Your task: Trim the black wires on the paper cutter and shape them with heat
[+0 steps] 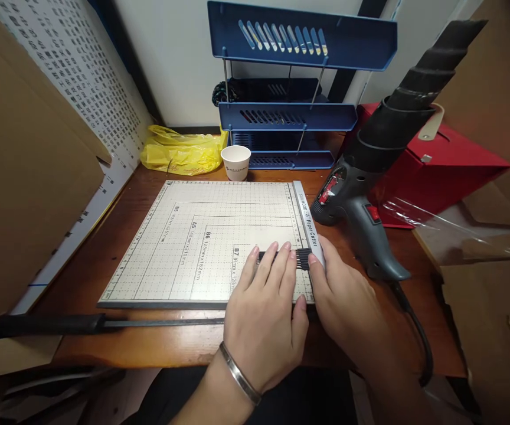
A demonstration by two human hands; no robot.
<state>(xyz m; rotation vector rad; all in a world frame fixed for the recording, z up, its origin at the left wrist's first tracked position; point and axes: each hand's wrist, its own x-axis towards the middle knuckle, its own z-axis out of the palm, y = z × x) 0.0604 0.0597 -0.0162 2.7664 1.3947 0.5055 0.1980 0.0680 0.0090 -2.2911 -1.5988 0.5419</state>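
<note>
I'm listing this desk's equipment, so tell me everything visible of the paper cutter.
The paper cutter has a pale, metallic-looking board lying flat on the wooden desk, printed with a dotted grid and sizes including B5 and B7. A silver rail lines its right side. A slim blade arm with a black handle runs along the near edge, its right end hidden. The left hand lies over black strips on the board; the right hand is at the rail.

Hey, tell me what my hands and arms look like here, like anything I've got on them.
Your left hand is ungloved, with a shiny silver-coloured bracelet, a narrow rigid-looking band with darker edges, at the wrist. Your right hand is ungloved too, with no bracelet or ring showing. No sleeves show on either arm.
</note>
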